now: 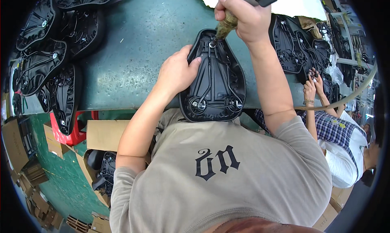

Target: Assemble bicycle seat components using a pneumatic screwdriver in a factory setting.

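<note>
A black bicycle saddle (215, 80) lies upside down on the green table (138, 50) right in front of me, its metal rails facing up. My left hand (176, 70) presses on the saddle's left edge. My right hand (239, 13) grips a power screwdriver (227, 23) whose tip stands on a fastener at the saddle's narrow far end.
Several black saddles (48, 58) are piled at the table's left end, more saddles (300, 46) at the right. A co-worker's hands (313, 84) handle saddles at the right. An air hose (349, 97) curves across there. Cardboard boxes (105, 135) and a red stool (67, 133) stand below.
</note>
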Motion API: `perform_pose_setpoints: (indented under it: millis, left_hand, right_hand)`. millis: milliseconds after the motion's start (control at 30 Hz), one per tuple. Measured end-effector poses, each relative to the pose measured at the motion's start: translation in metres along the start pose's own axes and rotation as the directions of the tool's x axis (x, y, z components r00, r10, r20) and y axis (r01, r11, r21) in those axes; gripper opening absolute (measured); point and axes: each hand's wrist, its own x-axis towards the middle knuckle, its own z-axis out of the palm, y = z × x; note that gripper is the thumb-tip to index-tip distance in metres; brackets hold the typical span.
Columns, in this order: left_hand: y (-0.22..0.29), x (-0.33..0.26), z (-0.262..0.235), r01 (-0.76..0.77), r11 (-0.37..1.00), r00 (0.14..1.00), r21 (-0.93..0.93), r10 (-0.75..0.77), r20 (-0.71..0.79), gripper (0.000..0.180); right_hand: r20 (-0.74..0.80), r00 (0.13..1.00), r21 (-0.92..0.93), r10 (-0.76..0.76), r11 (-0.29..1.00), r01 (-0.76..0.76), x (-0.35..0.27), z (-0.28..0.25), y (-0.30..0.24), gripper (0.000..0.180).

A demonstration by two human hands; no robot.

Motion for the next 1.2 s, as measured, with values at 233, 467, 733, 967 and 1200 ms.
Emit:
perform_pose_setpoints:
  millis: [233,467,733,967,1200]
  left_hand:
    - [-0.002,0.002,0.0,0.022,0.999,1.0,0.03,-0.022,0.006,0.044]
    - [-0.011,0.007,-0.013,0.038,0.997,0.989,0.073,-0.048,0.138,0.05]
    - [0.002,0.001,-0.02,0.066,0.978,0.976,0.199,-0.105,0.191,0.046]
    - [-0.04,-0.034,-0.046,0.258,0.953,0.947,0.161,-0.216,-0.24,0.042]
    - [-0.006,-0.013,-0.065,-0.528,0.7,0.713,0.481,0.673,-0.196,0.061]
  right_hand:
    - [0.044,0.998,0.105,-0.05,0.993,0.045,0.0,0.003,0.002,0.008]
    - [-0.003,0.996,0.147,-0.09,0.985,0.089,0.0,0.015,-0.01,0.01]
    - [0.092,0.99,0.175,-0.11,0.98,0.093,0.001,0.006,-0.005,0.019]
    - [0.042,0.947,0.351,-0.317,0.892,0.283,-0.043,-0.034,-0.063,0.029]
    - [0.28,0.873,0.416,-0.399,0.87,0.264,-0.056,-0.035,-0.047,0.034]
